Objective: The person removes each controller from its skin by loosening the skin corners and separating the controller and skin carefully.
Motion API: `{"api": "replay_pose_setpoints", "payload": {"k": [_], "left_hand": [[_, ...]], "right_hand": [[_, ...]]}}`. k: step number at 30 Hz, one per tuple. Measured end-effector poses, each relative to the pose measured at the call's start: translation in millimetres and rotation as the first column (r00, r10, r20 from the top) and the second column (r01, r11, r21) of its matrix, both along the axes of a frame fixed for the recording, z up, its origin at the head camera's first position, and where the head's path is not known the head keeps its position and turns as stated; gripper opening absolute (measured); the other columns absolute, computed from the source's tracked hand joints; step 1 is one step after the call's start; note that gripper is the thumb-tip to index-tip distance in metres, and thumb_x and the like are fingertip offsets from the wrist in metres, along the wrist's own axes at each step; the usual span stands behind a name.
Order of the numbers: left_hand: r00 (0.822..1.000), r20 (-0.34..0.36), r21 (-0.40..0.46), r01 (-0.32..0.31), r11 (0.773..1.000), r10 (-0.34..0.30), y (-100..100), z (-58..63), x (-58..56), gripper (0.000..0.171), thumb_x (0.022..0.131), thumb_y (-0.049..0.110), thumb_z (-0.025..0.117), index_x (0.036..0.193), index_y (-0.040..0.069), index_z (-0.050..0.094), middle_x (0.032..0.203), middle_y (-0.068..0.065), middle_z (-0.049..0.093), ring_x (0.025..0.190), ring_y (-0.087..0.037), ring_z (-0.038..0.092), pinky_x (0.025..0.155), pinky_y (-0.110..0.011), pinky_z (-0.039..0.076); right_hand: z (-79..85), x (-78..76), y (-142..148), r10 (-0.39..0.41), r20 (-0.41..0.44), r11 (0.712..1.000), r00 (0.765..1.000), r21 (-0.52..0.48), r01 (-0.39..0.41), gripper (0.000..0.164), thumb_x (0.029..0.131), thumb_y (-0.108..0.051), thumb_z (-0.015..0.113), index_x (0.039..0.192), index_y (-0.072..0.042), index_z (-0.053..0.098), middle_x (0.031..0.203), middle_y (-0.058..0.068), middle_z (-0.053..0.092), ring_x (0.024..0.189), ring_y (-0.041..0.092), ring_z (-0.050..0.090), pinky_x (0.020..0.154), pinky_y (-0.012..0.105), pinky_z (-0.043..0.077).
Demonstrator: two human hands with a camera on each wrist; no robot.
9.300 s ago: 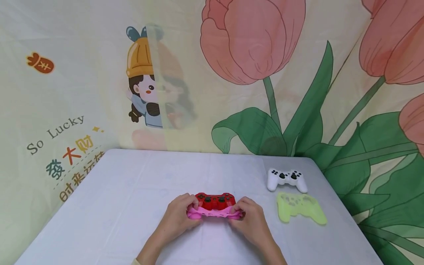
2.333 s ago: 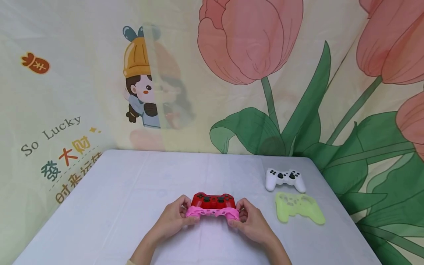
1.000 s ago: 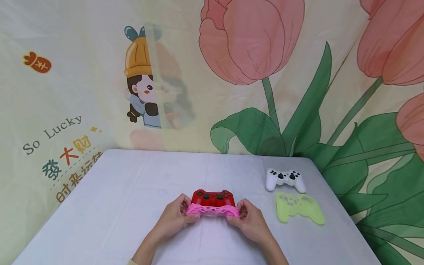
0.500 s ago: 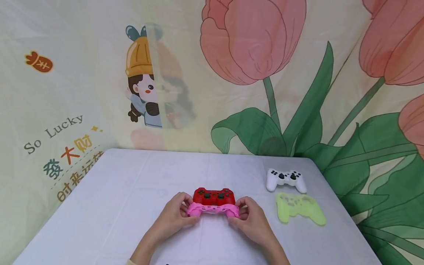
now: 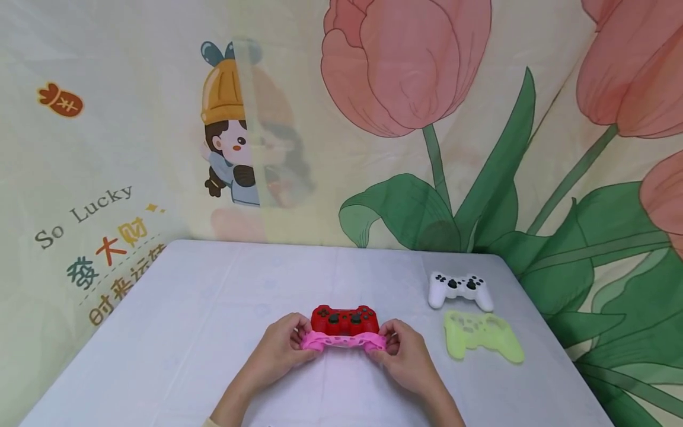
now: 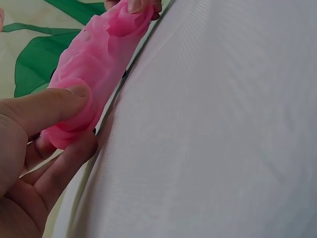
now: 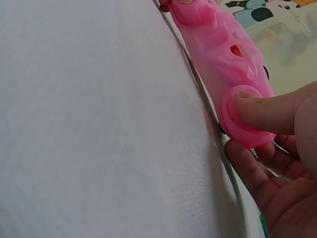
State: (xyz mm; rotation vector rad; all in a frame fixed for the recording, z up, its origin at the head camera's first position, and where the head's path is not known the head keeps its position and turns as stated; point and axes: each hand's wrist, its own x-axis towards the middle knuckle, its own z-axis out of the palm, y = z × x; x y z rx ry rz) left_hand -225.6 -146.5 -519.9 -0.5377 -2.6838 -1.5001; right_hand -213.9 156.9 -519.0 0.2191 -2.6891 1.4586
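In the head view a red game controller (image 5: 344,323) faces up, its upper body and thumbsticks bare. A pink silicone controller cover (image 5: 344,340) is bunched over its lower part and grips. My left hand (image 5: 280,347) pinches the covered left grip, and my right hand (image 5: 407,356) the covered right one. In the left wrist view my thumb presses the end of the wrinkled pink cover (image 6: 94,64), with fingers beneath. The right wrist view has my other thumb on the cover (image 7: 223,54), where a bit of red shows through a hole.
A white game controller (image 5: 460,290) lies at the back right of the white-clothed table (image 5: 224,308). Just in front of it is a pale green controller cover (image 5: 482,335), lying flat. A curtain printed with tulips (image 5: 405,65) hangs behind the table.
Nine seconds ago the cover was stretched wide at the controller's near edge; now it is bunched around the grips. Over the last second the controller has shifted slightly, with both hands keeping hold.
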Motion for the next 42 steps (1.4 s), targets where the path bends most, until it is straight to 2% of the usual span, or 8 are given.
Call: {"api": "replay_pose_setpoints", "payload": {"k": [9,14,18,21,24,32,42], "left_hand": [[1.0,0.011,-0.009,-0.005,1.0,0.005,1,1.6,0.6,0.04,0.078,0.016,0.097,0.1,0.019,0.063,0.09,0.002,0.06,0.078,-0.013,0.06,0.069,-0.023,0.055],[0.999,0.034,0.002,0.004,1.0,-0.004,6,-0.2,0.3,0.038,0.079,0.019,0.097,0.097,0.02,0.063,0.087,0.001,0.06,0.075,-0.011,0.06,0.067,-0.023,0.054],[0.999,0.012,-0.02,-0.042,0.999,0.042,9,-0.9,-0.8,0.036,0.08,0.022,0.096,0.095,0.022,0.063,0.085,0.005,0.061,0.074,-0.009,0.059,0.068,-0.023,0.053],[0.995,0.007,-0.033,-0.096,0.995,0.096,8,-0.7,-0.6,0.036,0.079,0.019,0.096,0.093,0.023,0.064,0.082,0.007,0.061,0.073,-0.01,0.059,0.067,-0.023,0.051],[0.994,0.011,-0.035,-0.112,0.993,0.112,7,-0.3,-0.4,0.032,0.081,0.013,0.094,0.092,0.021,0.065,0.08,0.006,0.061,0.073,-0.01,0.059,0.066,-0.023,0.051],[1.0,0.004,-0.038,-0.03,0.999,0.03,6,-1.5,-0.6,0.03,0.082,0.0,0.084,0.098,0.019,0.066,0.095,0.006,0.064,0.085,-0.012,0.063,0.077,-0.024,0.057],[0.998,0.014,-0.008,0.057,0.998,-0.057,-2,-3.6,1.9,0.039,0.082,-0.006,0.081,0.107,0.021,0.069,0.101,0.004,0.065,0.091,-0.013,0.065,0.081,-0.026,0.059]], "right_hand": [[-0.5,0.0,-2,-0.029,-0.026,0.999,0.999,0.03,0.03,0.035,0.08,-0.018,0.096,0.095,-0.018,0.064,0.08,-0.004,0.06,0.075,0.014,0.059,0.068,0.023,0.052],[-0.1,0.8,-7,-0.044,-0.025,0.999,0.999,0.004,0.045,0.032,0.082,-0.018,0.094,0.094,-0.015,0.064,0.08,-0.003,0.06,0.076,0.013,0.058,0.069,0.021,0.052],[1.9,3.2,-14,-0.016,-0.004,1.0,1.0,-0.01,0.016,0.03,0.084,-0.019,0.092,0.096,-0.014,0.065,0.083,-0.002,0.061,0.078,0.014,0.059,0.07,0.021,0.054],[2.4,4.5,-16,-0.002,0.005,1.0,1.0,-0.009,0.002,0.029,0.085,-0.017,0.091,0.097,-0.014,0.066,0.084,-0.002,0.062,0.077,0.015,0.059,0.069,0.022,0.054],[1.5,4.1,-17,0.006,0.007,1.0,1.0,-0.013,-0.006,0.028,0.085,-0.016,0.091,0.098,-0.014,0.067,0.085,-0.002,0.063,0.077,0.014,0.061,0.069,0.022,0.055],[-0.8,1.9,-13,0.044,-0.001,0.999,0.999,-0.007,-0.044,0.029,0.085,-0.015,0.091,0.104,-0.013,0.069,0.097,0.0,0.068,0.081,0.013,0.066,0.074,0.022,0.059],[2.8,4.0,-8,0.135,0.031,0.991,0.99,-0.032,-0.134,0.032,0.086,-0.011,0.088,0.112,-0.015,0.07,0.108,0.002,0.068,0.09,0.014,0.07,0.082,0.021,0.06]]}}
